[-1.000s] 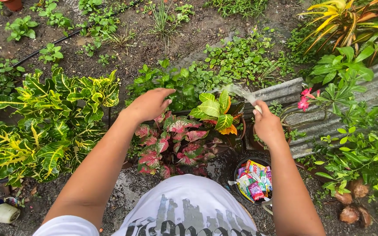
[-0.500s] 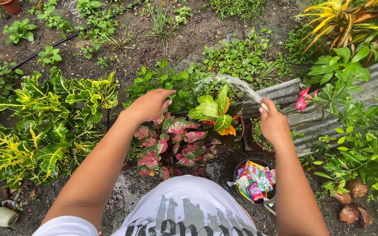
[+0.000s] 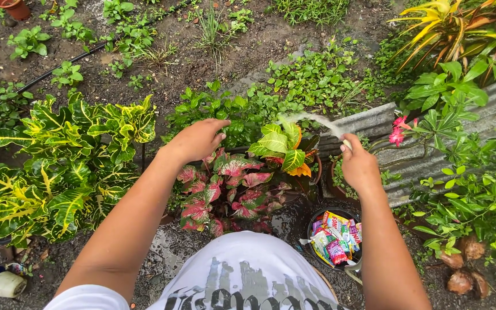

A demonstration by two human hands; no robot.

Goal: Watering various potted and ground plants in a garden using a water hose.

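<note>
My right hand (image 3: pixel 358 167) is closed around a small pale hose nozzle (image 3: pixel 347 143). A thin water stream (image 3: pixel 311 118) arcs from it up and to the left, onto a green-and-yellow leafed plant (image 3: pixel 281 147). My left hand (image 3: pixel 197 139) is palm down with loose fingers and holds nothing. It rests on the top leaves of a pink-and-green leafed plant (image 3: pixel 231 183), which stands between my two arms.
A large yellow-green croton (image 3: pixel 58 166) fills the left. A black bucket (image 3: pixel 316 217) of colourful packets sits by my right forearm. A corrugated metal sheet (image 3: pixel 374 121) and pink flowers (image 3: pixel 397 132) lie right. A black pipe (image 3: pixel 64 63) crosses the wet soil, and a bottle (image 3: pixel 1 284) lies lower left.
My right hand has shifted slightly down and to the right, and the water arc now reaches further left over the green-and-yellow plant. My left hand has hardly moved.
</note>
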